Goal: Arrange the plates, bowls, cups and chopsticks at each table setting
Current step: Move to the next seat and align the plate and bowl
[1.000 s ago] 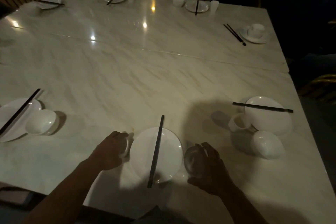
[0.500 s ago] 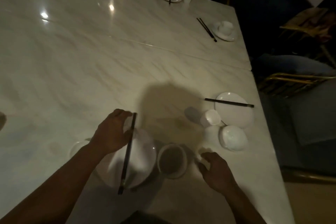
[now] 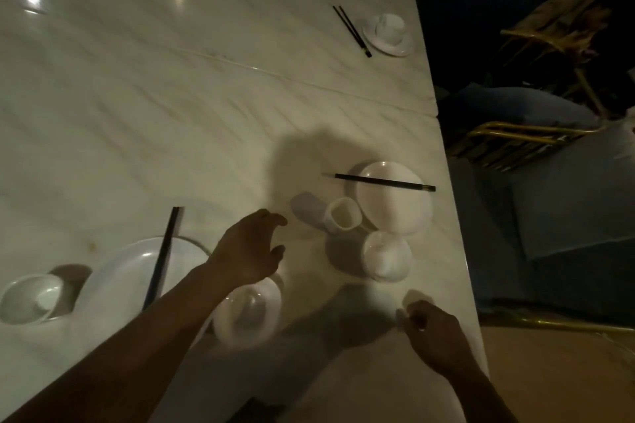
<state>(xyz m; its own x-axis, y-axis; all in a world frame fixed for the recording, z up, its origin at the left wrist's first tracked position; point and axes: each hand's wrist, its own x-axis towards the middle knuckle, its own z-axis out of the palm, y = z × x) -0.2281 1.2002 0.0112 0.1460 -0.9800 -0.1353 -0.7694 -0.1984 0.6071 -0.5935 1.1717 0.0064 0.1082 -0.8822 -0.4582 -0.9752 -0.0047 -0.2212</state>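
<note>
While the left hand (image 3: 252, 247) hangs above the marble table (image 3: 171, 96) w/ fingers spread and empty, thumb apart from the rest, it points toward the tipped cup (image 3: 343, 216) of the right-edge setting. Right hand (image 3: 434, 336) sits near the table's front-right corner, fingers curled in on something small and pale; what it is, and whether it's truly pinched, can't be told (dim, blurred). Near setting: plate (image 3: 127, 278) w/ chopsticks (image 3: 163, 257) laid across, bowl (image 3: 247, 312) just right of it, under the left wrist, 2nd bowl (image 3: 29, 299) on the left. Right setting: plate no. 2 (image 3: 395, 203) w/ chopsticks no. 2 (image 3: 385, 181) across, cup leaning on its rim, upturned bowl (image 3: 388, 259) just beside.

Risks (judged): forearm passing low may clip the near bowl; a hasty reach could roll the cup into the plate, jolting chopsticks off toward the table edge; low light invites a misjudged grasp.
</note>
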